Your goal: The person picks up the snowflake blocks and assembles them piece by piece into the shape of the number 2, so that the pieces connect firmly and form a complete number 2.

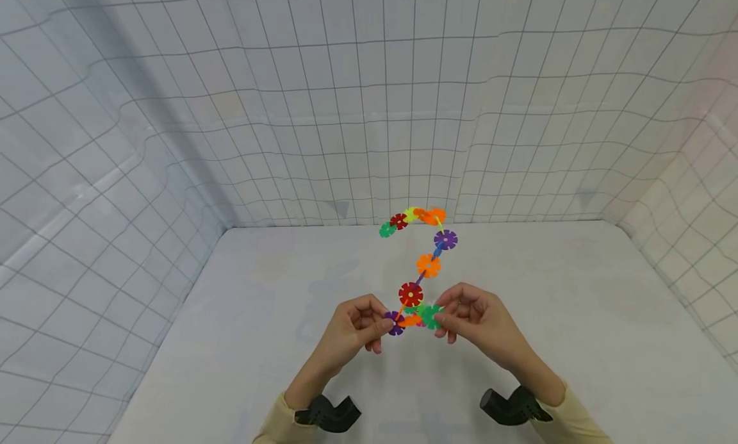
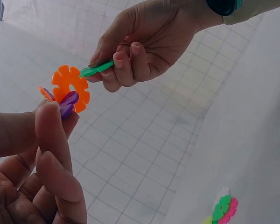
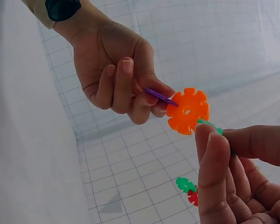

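Note:
My left hand [image 1: 359, 324] pinches a purple snowflake disc [image 1: 394, 323] between thumb and forefinger. An orange notched disc [image 3: 188, 111] is slotted onto it and stands between the two hands. In my right hand [image 1: 475, 319] a green snowflake disc [image 1: 430, 316] is pinched; its edge meets the orange disc's edge in both wrist views. From the purple disc a chain of linked discs runs away over the table, through a red disc [image 1: 410, 295], an orange one [image 1: 428, 265] and a purple one [image 1: 446, 239], then curls left to a green end disc [image 1: 387, 229].
A white table [image 1: 259, 316] lies under the hands. Pale walls with a dark grid [image 1: 369, 111] rise behind it and at both sides. Pink and green discs [image 2: 222, 208] show low in the left wrist view. Each wrist wears a black camera mount [image 1: 328, 414].

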Action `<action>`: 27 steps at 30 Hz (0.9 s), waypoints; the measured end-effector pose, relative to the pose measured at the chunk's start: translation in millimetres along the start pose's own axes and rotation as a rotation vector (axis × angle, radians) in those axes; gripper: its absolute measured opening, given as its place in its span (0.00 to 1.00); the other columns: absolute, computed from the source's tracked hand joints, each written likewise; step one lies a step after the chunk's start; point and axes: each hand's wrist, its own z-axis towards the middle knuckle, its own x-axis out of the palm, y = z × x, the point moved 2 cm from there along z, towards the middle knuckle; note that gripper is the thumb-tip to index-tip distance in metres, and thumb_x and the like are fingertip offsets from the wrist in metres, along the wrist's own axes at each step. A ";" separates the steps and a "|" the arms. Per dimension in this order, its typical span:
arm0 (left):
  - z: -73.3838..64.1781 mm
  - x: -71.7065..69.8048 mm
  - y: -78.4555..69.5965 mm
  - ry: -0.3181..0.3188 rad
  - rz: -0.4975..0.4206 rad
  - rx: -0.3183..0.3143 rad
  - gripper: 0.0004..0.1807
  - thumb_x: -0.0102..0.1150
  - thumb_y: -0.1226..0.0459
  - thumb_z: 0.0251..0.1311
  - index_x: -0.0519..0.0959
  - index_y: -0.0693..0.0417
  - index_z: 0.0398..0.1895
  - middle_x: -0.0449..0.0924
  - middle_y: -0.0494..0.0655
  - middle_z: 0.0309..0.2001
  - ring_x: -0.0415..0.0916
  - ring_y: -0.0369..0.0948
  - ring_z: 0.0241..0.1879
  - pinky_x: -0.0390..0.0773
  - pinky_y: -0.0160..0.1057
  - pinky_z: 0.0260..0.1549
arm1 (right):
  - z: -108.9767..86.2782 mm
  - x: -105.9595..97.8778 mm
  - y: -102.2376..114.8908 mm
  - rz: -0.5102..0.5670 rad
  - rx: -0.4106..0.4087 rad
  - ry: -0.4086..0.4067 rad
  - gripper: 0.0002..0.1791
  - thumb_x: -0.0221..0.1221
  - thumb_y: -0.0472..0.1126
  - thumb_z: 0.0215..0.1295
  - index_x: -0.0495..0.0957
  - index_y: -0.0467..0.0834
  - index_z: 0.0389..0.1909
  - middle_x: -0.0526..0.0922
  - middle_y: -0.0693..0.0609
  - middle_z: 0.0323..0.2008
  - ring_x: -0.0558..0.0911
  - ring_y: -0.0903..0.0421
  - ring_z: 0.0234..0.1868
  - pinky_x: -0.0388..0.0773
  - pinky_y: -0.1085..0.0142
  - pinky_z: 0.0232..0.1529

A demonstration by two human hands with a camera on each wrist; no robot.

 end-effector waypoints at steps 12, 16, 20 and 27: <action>0.6 4.0 -1.2 -0.035 0.024 -0.025 0.07 0.60 0.69 0.60 0.75 0.68 0.33 0.80 0.53 0.25 0.72 0.42 0.14 0.72 0.31 0.16 | -1.6 4.3 -3.0 -0.067 -0.084 -0.016 0.09 0.59 0.26 0.62 0.73 0.34 0.42 0.81 0.42 0.28 0.83 0.50 0.24 0.80 0.58 0.26; 0.3 5.5 -0.6 -0.062 0.023 -0.037 0.08 0.61 0.69 0.60 0.75 0.68 0.33 0.80 0.54 0.26 0.72 0.37 0.14 0.72 0.30 0.16 | -1.1 4.3 -5.9 -0.048 -0.101 -0.010 0.07 0.58 0.25 0.61 0.71 0.33 0.39 0.81 0.39 0.28 0.83 0.50 0.24 0.80 0.57 0.25; -0.1 6.3 -0.4 -0.074 0.023 -0.036 0.08 0.61 0.69 0.60 0.74 0.69 0.33 0.80 0.53 0.25 0.72 0.37 0.14 0.71 0.29 0.16 | 0.1 4.4 -8.2 -0.004 -0.101 0.006 0.06 0.58 0.25 0.62 0.69 0.33 0.36 0.81 0.36 0.28 0.83 0.49 0.24 0.80 0.56 0.25; -0.8 6.8 -0.5 -0.060 0.000 -0.012 0.09 0.61 0.70 0.60 0.74 0.70 0.32 0.78 0.49 0.21 0.70 0.38 0.11 0.68 0.29 0.13 | 1.5 4.7 -10.6 0.087 -0.085 0.026 0.05 0.57 0.25 0.62 0.68 0.30 0.34 0.80 0.34 0.26 0.83 0.45 0.24 0.80 0.53 0.26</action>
